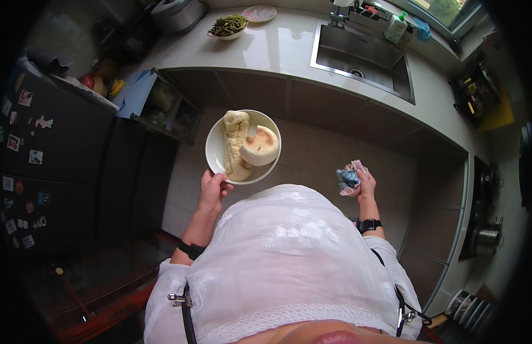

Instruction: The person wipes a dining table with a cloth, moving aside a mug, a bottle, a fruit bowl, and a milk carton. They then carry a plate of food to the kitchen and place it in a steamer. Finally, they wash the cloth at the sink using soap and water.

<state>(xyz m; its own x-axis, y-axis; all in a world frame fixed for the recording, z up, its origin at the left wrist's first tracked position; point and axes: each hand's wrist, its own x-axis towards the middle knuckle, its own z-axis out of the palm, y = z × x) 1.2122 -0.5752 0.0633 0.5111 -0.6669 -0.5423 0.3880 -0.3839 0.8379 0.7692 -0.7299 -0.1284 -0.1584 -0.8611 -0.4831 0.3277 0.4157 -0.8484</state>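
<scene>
My left hand [214, 190] grips the near rim of a white bowl [213, 148], held out over the floor. Inside the bowl lie a long pale piece of bread [236, 142] and a round flat bread [262, 147] with browned patches; the round one has a notch in its edge and rests partly on the long one. To the right, my right hand [366, 182] is closed around a crumpled pink and blue cloth [351, 178]. The two hands are well apart, on either side of my white top.
Ahead runs a pale countertop [274, 47] with a bowl of green beans [228, 26], a plate [260, 14] and a steel sink [360, 60]. A dark fridge [55, 150] with magnets stands left. Pots [487, 238] and a stove line the right; dishes [468, 307] stand lower right.
</scene>
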